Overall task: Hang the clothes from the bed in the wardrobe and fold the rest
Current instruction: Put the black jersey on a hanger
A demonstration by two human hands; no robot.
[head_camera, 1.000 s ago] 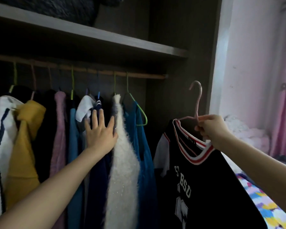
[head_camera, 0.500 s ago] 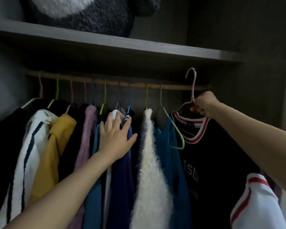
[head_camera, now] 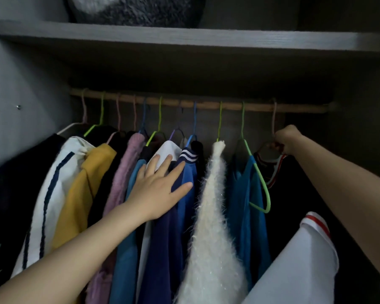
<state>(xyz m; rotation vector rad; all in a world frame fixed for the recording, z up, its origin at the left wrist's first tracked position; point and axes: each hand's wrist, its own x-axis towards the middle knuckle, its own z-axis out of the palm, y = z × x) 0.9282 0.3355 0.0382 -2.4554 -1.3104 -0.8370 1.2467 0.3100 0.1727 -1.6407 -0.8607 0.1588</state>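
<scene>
- I see the left hand (head_camera: 160, 189) with fingers spread, pressing flat on the hung blue jacket with a white-striped collar (head_camera: 188, 172).
- The right hand (head_camera: 286, 139) pinches the thin pink wire hanger (head_camera: 274, 121), which is hooked over the wooden rail (head_camera: 206, 105).
- The black jersey with a red-and-white collar (head_camera: 294, 200) hangs at the rail's right end.

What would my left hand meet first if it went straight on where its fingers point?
Probably the white garment: the left hand lies flat with fingertips at its collar, though depth is unclear.
</scene>
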